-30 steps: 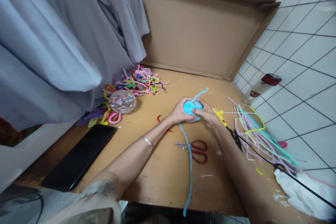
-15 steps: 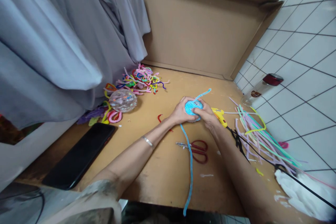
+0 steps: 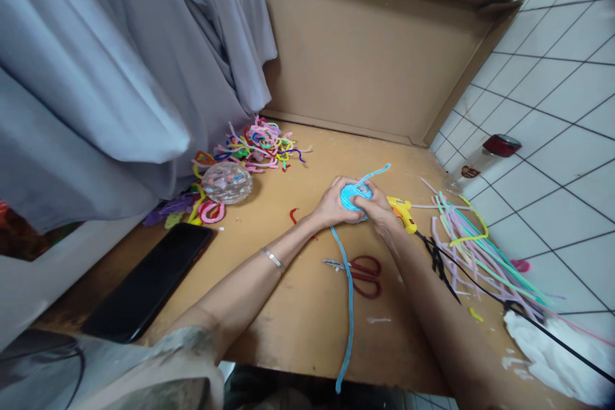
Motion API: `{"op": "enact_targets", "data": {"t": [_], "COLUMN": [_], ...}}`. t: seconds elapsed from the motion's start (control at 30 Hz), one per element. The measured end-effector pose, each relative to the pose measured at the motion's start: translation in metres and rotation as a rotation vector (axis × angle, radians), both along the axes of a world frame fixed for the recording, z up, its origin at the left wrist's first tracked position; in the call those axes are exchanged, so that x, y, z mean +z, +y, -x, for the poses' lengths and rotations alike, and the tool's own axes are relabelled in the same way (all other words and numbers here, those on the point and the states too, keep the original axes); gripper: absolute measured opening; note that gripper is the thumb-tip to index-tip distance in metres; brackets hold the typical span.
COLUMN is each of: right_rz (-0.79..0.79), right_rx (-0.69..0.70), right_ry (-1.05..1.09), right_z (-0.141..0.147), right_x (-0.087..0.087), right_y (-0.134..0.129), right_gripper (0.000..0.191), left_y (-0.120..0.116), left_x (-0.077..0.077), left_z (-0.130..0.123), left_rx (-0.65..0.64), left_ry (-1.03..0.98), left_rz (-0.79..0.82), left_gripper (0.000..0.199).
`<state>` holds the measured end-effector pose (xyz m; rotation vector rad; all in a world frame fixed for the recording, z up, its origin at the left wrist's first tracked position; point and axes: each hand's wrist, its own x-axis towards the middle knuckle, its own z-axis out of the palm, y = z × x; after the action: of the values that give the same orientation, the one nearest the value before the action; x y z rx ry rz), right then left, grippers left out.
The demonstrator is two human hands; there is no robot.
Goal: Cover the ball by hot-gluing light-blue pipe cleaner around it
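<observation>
- Here's the left hand (image 3: 330, 202), fingers curled around one side of a blue coil (image 3: 351, 194), gripping it!
- The right hand (image 3: 381, 210) clasps the other side, thumb pressed on the near face.
- So the coil sits right between both sets of fingers, a fuzzy blue end (image 3: 377, 173) poking out beyond them.
- Below the fingers, a long blue strand (image 3: 350, 314) crosses red-handled scissors (image 3: 368, 277).
- Just right of the right fingers: a yellow glue gun (image 3: 406, 215)!
- Well left of the fingers, a clear bowl (image 3: 227, 183) beside tangled pipe cleaners (image 3: 263, 141).
</observation>
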<state>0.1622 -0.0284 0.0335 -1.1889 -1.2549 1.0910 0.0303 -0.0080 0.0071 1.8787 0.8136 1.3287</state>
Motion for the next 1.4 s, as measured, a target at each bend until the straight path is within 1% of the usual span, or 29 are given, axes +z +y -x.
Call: {"op": "enact_targets", "data": {"t": [0.13,0.2,0.3,0.47,0.63,0.8,0.97,1.13,1.23,1.4], "right_rz": [0.051,0.06,0.025,-0.02,-0.04,-0.018,-0.028,-0.052,-0.035,0.059], "right_rx": [-0.04,-0.061,-0.062,-0.023,-0.038,-0.024,-0.096,-0.139,-0.102,0.078], "right_ry": [0.132,0.154,0.112,0.011,-0.073,-0.003,0.002,-0.086,-0.047,0.075], "right_z": [0.004,0.006,0.006,0.003,0.004,0.004,0.007,0.01,0.007,-0.011], "right_x": [0.003,0.004,0.002,0.0,0.0,0.002,0.0,-0.002,-0.001,0.006], "right_y": [-0.003,-0.004,-0.003,-0.001,0.0,-0.002,-0.002,0.0,0.0,0.001], "right_gripper": [0.046,0.05,0.054,0.052,0.061,0.056,0.05,0.054,0.059,0.056], "left_y": [0.002,0.003,0.002,0.001,-0.001,-0.002,-0.001,0.001,0.003,0.005], "left_x": [-0.003,-0.004,-0.004,-0.003,-0.003,-0.001,-0.003,-0.007,-0.007,-0.006], "left_z": [-0.001,-0.001,-0.001,0.0,0.0,-0.001,-0.003,-0.002,0.0,0.004], "left_rx": [0.021,0.024,0.024,0.029,0.032,0.04,0.03,0.028,0.018,-0.011], "left_ry": [0.007,0.007,0.008,-0.009,-0.02,-0.009,-0.019,-0.029,-0.046,-0.083], "left_rz": [-0.005,-0.008,0.0,0.004,-0.024,-0.032,-0.056,0.011,0.063,0.159], "left_gripper": [0.063,0.063,0.062,0.061,0.061,0.06,0.061,0.063,0.065,0.068]}}
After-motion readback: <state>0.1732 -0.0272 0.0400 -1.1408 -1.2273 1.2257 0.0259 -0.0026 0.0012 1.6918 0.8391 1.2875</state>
